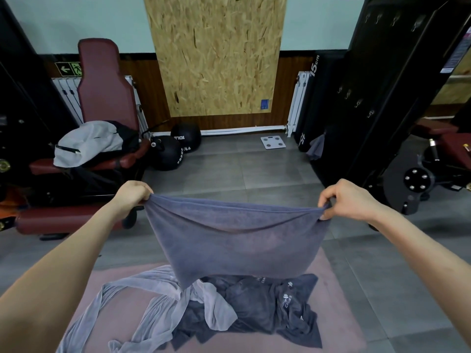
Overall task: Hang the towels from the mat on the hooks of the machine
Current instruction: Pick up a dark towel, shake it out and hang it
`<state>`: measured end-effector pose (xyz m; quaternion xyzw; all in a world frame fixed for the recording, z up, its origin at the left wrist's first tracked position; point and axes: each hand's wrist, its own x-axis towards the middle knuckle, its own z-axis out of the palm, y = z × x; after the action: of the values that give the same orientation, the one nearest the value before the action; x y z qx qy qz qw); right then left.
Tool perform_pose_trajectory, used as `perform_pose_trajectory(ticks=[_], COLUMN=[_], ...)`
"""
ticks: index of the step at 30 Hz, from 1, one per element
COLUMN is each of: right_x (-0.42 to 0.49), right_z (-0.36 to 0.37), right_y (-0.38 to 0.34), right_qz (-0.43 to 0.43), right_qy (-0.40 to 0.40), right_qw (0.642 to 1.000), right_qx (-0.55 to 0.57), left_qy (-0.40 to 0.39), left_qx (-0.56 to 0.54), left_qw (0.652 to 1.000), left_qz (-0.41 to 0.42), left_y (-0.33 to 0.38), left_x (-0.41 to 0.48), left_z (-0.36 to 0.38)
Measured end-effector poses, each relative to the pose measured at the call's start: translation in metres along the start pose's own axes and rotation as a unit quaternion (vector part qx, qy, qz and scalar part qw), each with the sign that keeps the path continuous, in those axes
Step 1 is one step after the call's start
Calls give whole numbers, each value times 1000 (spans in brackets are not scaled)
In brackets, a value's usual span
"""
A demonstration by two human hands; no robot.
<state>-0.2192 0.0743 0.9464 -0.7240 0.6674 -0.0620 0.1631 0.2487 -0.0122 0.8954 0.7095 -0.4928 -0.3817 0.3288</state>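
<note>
I hold a blue-grey towel (237, 238) spread out in front of me above the pink mat (339, 296). My left hand (132, 197) pinches its upper left corner and my right hand (349, 198) pinches its upper right corner. The towel hangs down and hides part of the pile below. On the mat lie dark grey towels (257, 309) with white logos and a light grey towel (158, 304) strewn to the left. The black machine (377, 103) stands at the right, with small metal hooks (356, 101) at mid height and more hooks (393, 20) near its top.
A dark red padded bench (107, 90) with a grey-and-black jacket (89, 142) stands at the left. Two black medicine balls (175, 146) and a white scale (272, 142) lie by the far wall. A grey cloth (316, 147) hangs low by the machine. Grey tiled floor lies between.
</note>
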Motion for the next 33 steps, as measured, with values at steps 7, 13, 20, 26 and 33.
perform_pose_trajectory(ticks=[7,13,20,26,33], right_x=[2,-6,8,24,68], right_z=[25,42,45,50,85], right_y=[-10,20,27,44,47], right_qz=[-68,29,185,251,378], right_qy=[-21,-124,-23,-6,-7], right_qw=[956,867,802,795,779], right_qx=[-284,481,567,552,501], left_qy=[-3,-9,-149,-216,25], left_qx=[13,-2,-141,-87,151], left_qw=[1000,1000,975,972,988], left_qz=[5,-28,-85,-40,-21], left_y=[-2,-32,-13,-19,-26], left_x=[0,9,-17,-16,3], left_z=[9,-8,8,15,64])
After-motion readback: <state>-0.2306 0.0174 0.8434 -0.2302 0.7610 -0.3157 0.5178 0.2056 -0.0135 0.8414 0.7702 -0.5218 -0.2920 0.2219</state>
